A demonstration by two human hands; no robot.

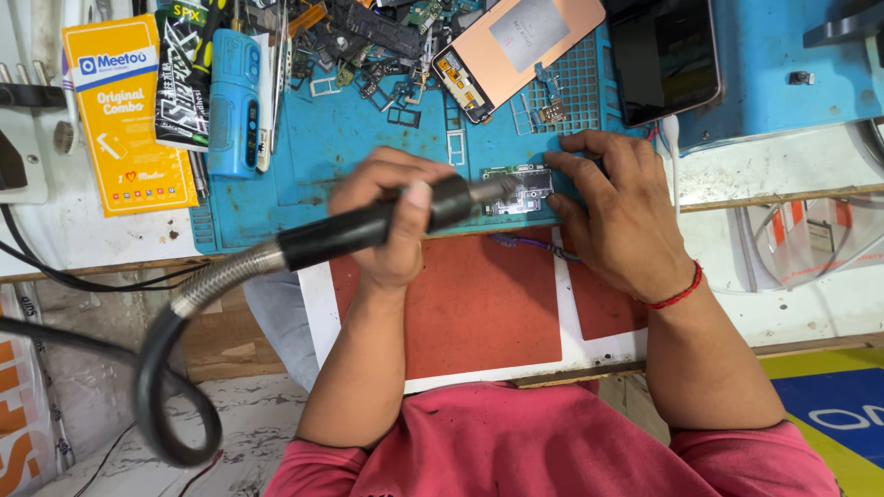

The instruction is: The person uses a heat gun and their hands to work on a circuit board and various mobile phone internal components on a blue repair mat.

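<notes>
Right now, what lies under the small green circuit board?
The small green circuit board rests on the blue work mat, pinned by the right hand. The hot-air nozzle in the left hand covers its left edge.

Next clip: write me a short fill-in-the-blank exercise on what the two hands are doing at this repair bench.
1. The left hand grips a black hot-air ____.
2. The tool's metal nozzle points at a small circuit ____.
3. The right hand steadies it on a ____ work mat.
4. The right wrist wears a ____ thread band.

Missing words: handpiece; board; blue; red
</notes>
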